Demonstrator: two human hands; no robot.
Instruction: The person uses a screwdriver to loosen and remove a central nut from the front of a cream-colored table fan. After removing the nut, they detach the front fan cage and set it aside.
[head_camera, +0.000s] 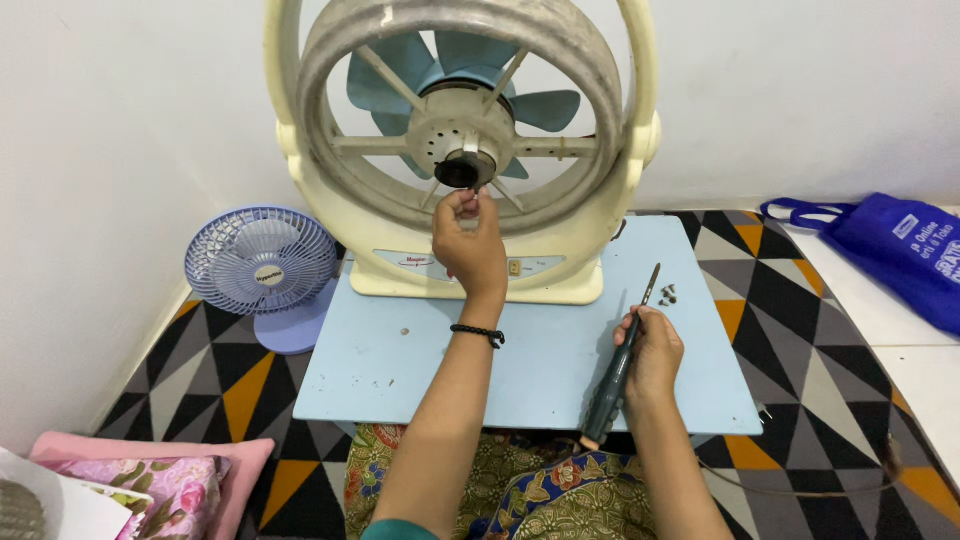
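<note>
The dark hub (463, 173) at the middle of the cream fan (460, 150) sits just above the left hand (468, 245), whose fingertips pinch something small right under it — what exactly, I cannot tell. The right hand (652, 350) rests well apart on the blue table (400, 370), closed around a screwdriver (622, 365) pointing up towards loose screws (667, 295)

Far, a cream plastic box fan (460, 150) with pale blue blades; left, a lilac desk fan (262, 262); a light blue tabletop (530, 370); right, a royal-blue cloth bag (890, 250); black, grey and orange triangle-patterned mat (800, 300).
</note>
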